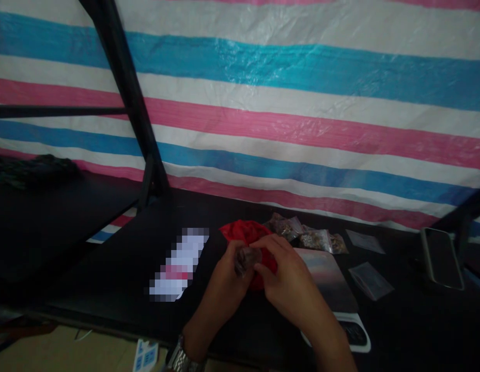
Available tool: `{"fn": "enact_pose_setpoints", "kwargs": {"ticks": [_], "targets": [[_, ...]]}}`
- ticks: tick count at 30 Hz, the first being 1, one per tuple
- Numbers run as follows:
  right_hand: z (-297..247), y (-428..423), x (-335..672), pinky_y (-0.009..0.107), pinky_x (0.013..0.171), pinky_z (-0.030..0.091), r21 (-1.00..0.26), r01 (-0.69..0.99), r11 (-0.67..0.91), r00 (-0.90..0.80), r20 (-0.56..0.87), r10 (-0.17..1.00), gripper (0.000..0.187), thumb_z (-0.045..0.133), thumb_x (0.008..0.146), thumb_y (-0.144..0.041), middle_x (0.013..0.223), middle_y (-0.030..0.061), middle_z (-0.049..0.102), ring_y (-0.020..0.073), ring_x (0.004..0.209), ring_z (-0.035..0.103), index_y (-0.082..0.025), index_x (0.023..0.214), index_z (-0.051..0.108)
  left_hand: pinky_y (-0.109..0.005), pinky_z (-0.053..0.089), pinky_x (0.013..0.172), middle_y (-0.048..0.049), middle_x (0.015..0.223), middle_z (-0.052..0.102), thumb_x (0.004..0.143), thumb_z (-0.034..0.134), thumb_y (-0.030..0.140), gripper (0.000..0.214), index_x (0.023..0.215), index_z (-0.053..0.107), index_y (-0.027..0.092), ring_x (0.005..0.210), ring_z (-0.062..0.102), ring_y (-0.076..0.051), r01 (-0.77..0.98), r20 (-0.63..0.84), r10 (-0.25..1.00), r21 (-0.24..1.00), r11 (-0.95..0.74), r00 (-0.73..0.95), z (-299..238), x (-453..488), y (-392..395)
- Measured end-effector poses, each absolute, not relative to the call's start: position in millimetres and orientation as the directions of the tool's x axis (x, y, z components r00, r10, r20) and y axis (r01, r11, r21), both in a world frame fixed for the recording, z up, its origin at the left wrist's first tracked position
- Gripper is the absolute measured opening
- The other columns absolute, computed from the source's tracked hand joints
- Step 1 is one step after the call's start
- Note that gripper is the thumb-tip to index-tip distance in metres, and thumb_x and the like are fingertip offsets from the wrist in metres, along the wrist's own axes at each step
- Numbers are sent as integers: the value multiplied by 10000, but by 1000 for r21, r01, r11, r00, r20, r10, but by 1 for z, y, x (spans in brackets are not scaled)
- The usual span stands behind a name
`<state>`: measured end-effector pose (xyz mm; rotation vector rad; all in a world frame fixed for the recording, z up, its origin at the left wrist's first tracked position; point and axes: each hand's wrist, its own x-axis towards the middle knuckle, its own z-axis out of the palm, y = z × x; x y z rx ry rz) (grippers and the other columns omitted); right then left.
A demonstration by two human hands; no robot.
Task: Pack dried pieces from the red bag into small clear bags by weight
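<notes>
Both my hands meet over the black table (108,268), pinching a small clear plastic bag (247,257) between them. My left hand (224,287), with a metal watch on the wrist, grips the bag from the left. My right hand (286,279) grips it from the right, fingers curled. A red cloth (243,231) lies just behind the hands, partly hidden by them. What the bag holds is too dark to make out.
Small clear bags with brownish contents (302,232) lie behind the cloth, and empty clear bags (369,279) to the right. A scale with a shiny plate (333,279) sits under my right forearm. A phone (441,258) leans at right. A striped tarp (302,103) hangs behind.
</notes>
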<state>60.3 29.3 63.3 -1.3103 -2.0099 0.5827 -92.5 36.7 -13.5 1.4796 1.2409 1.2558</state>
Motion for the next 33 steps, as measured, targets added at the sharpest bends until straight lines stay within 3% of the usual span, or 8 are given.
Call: {"fn": "enact_pose_setpoints", "kwargs": {"ticks": [3, 11, 16, 19, 22, 25, 28, 33], "targets": [[67, 23, 54, 469, 1110, 451, -581, 699, 417, -323, 263, 909, 386, 551, 858, 21, 1227, 64, 703, 267, 1202, 622, -237, 1099, 708, -341, 512, 870, -31, 1073, 711, 875, 625, 168, 298, 1157, 571, 248, 980, 700, -226, 204, 189, 980, 959, -196, 53, -16, -94, 37], [67, 25, 49, 475, 1065, 505, -569, 731, 377, -328, 193, 925, 473, 513, 838, 52, 1249, 85, 687, 281, 1185, 633, -222, 1156, 730, -297, 520, 851, 7, 1034, 701, 854, 643, 123, 343, 1166, 565, 243, 951, 688, -186, 121, 206, 976, 969, -213, 69, -10, -93, 34], [64, 25, 45, 445, 1081, 499, -548, 694, 466, -398, 246, 884, 579, 480, 745, 107, 1271, 54, 709, 261, 1212, 626, -233, 1123, 757, -294, 531, 855, -1, 1081, 712, 858, 694, 165, 339, 1168, 579, 239, 966, 700, -183, 22, 207, 974, 977, -210, 96, -7, -92, 33], [62, 25, 43, 429, 1093, 497, -581, 650, 490, -399, 288, 871, 574, 486, 799, 89, 1296, 35, 706, 239, 1211, 643, -262, 1163, 757, -308, 538, 874, -6, 1077, 724, 864, 686, 181, 320, 1164, 590, 239, 984, 711, -191, -10, 197, 976, 980, -197, 88, -5, -93, 34], [62, 27, 45, 385, 1090, 503, -665, 578, 473, -350, 321, 880, 508, 523, 900, 23, 1312, 28, 684, 206, 1200, 663, -295, 1234, 737, -323, 538, 876, -7, 1039, 728, 867, 650, 186, 265, 1123, 607, 238, 983, 709, -199, 41, 180, 983, 983, -181, 23, -4, -96, 36], [61, 32, 51, 376, 1098, 499, -713, 568, 411, -200, 365, 909, 389, 595, 956, -73, 1302, 47, 685, 212, 1203, 674, -276, 1264, 719, -340, 538, 842, -12, 1002, 712, 886, 673, 305, 216, 1080, 611, 232, 925, 695, -206, 110, 171, 982, 981, -162, -78, -4, -101, 38], [55, 40, 58, 444, 1098, 491, -679, 674, 291, -82, 323, 943, 305, 642, 969, -138, 1285, 84, 709, 276, 1208, 674, -235, 1249, 713, -333, 529, 766, 8, 903, 665, 906, 671, 417, 243, 1047, 603, 232, 813, 656, -193, 171, 199, 967, 970, -171, -161, -5, -104, 40], [37, 49, 64, 459, 1043, 484, -550, 816, 179, -113, 153, 982, 298, 631, 937, -66, 1225, 114, 747, 325, 1181, 671, -182, 1199, 710, -318, 509, 724, 14, 859, 608, 913, 650, 410, 221, 1026, 587, 231, 765, 604, -181, 212, 269, 911, 955, -209, -312, -8, -108, 44]]}}
